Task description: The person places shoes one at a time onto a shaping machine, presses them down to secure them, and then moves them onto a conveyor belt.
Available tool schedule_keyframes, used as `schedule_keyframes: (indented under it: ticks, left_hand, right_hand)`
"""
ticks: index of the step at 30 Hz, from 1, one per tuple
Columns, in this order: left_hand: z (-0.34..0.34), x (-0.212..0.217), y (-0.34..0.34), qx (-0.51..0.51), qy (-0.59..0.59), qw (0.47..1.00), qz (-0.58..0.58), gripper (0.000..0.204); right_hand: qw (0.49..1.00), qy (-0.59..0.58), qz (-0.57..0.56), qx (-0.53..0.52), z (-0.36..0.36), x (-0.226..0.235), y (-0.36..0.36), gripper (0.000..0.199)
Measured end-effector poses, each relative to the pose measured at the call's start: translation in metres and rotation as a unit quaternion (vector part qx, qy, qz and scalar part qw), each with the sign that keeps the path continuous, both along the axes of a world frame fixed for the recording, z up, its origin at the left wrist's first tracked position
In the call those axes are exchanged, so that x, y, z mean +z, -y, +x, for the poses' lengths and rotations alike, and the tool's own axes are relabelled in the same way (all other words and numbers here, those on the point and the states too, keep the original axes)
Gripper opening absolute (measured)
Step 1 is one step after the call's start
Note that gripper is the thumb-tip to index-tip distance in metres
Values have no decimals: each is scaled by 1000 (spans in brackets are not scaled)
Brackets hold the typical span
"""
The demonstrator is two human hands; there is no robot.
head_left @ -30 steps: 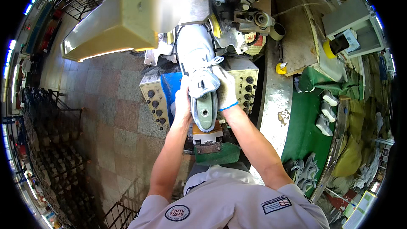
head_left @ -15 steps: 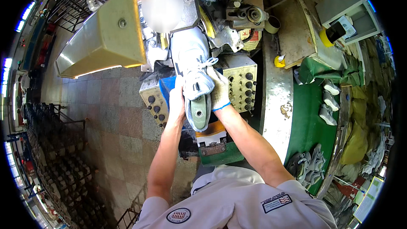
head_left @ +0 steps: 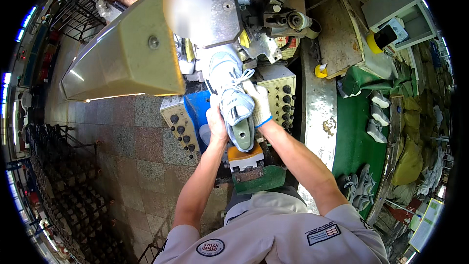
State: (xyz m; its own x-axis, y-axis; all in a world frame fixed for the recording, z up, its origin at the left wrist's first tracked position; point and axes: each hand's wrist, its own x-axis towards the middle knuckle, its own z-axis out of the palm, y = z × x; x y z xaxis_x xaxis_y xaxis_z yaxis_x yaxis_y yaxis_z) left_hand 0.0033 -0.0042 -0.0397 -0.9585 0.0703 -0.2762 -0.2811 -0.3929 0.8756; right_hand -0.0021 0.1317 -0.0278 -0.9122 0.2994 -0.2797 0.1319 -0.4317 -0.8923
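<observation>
A light blue and white sneaker (head_left: 235, 99) with tied laces points its toe away from me, toward the machine's metal head (head_left: 227, 19). A green shoe last (head_left: 242, 131) with a round hole shows in its heel opening. My bare left hand (head_left: 216, 118) is closed along the left side of the shoe. On the other side, my right hand (head_left: 259, 101), in a whitish knit glove with a blue cuff, grips it near the laces. The toe lies close to the metal head; whether they touch I cannot tell. Below the heel sits an orange pad (head_left: 245, 154) on a bracket.
A large yellowish cover (head_left: 127, 49) juts out at the left of the machine. Control boxes with black knobs (head_left: 278, 99) flank the shoe. Further right are a metal ledge (head_left: 320, 132) and a green belt (head_left: 354, 151) carrying several grey shoes (head_left: 377, 129). Dark racks (head_left: 73, 186) stand at left.
The shoe and both hands have shifted slightly right in view, and more of its upper shows below the metal head. The machine also appears shifted right. Both hands keep their grip.
</observation>
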Motion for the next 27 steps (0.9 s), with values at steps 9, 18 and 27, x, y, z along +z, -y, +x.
schedule_keyframes:
  ticks: [9, 18, 27]
  left_hand:
    - [13, -11, 34, -15, 47, 995, -91, 64]
    - [173, -141, 59, -67, 244, 834, -490, 83]
    - [180, -151, 78, 19, 87, 895, -437, 63]
  right_hand:
    - [999, -5, -44, -15, 27, -10, -35, 51]
    - [990, 4, -133, -48, 204, -25, -149, 63]
    - [995, 99, -12, -24, 209, 5, -117, 65]
